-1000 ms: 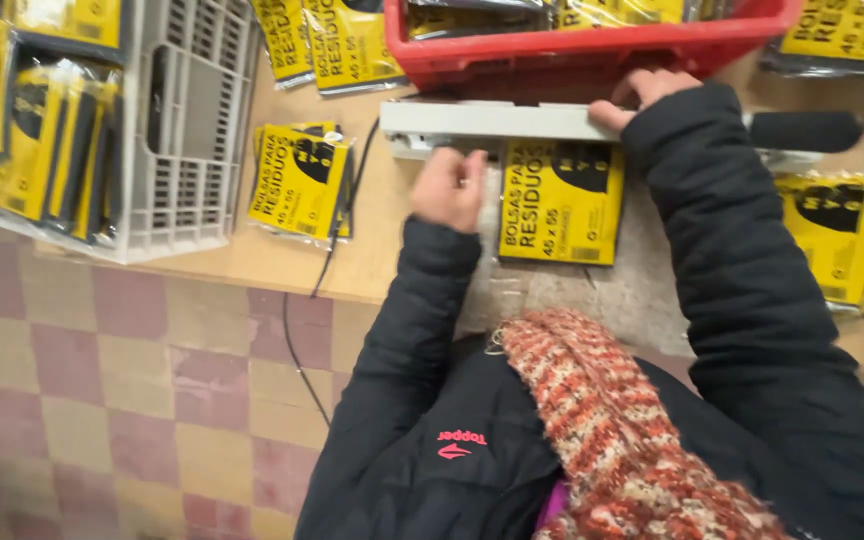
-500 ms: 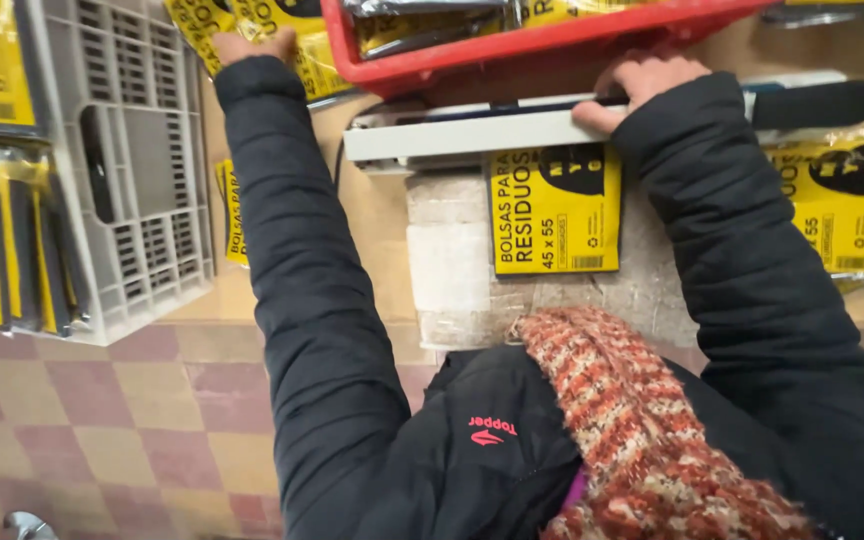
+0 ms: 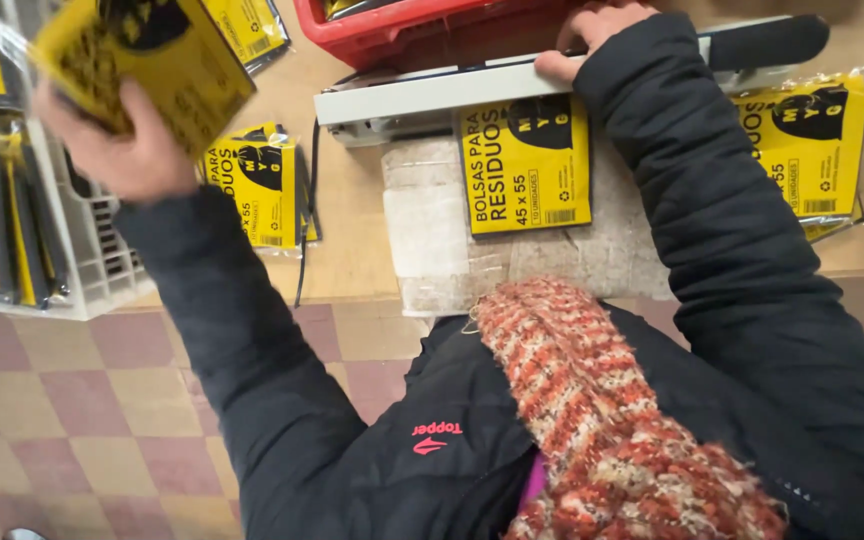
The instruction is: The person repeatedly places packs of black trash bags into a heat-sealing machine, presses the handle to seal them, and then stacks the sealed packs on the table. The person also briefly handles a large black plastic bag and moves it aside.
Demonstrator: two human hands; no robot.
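Lifting a yellow packet [image 3: 137,62] clear of the bench [image 3: 352,250], the left hand [image 3: 122,150] has its fingers clamped around the packet's lower edge, up over the grey crate [image 3: 102,260] at the left. The right hand [image 3: 592,35] lies flat on the pale bar of the sealing machine [image 3: 422,95], fingers together and pressing down rather than closed round anything; whether the bar is fully down is hard to tell from this angle. Under that bar sits a second yellow packet [image 3: 524,165], its top edge tucked beneath the bar and its body resting on a pale pad [image 3: 442,240] at the bench's front edge. Another packet [image 3: 257,185] lies just left of the machine, one more [image 3: 807,140] to the right, and a red tray [image 3: 412,30] stands behind.

To do this well, I would keep the pressure on the bar even along its length and keep the tucked packet square to it, while the raised packet goes into the crate without crumpling.
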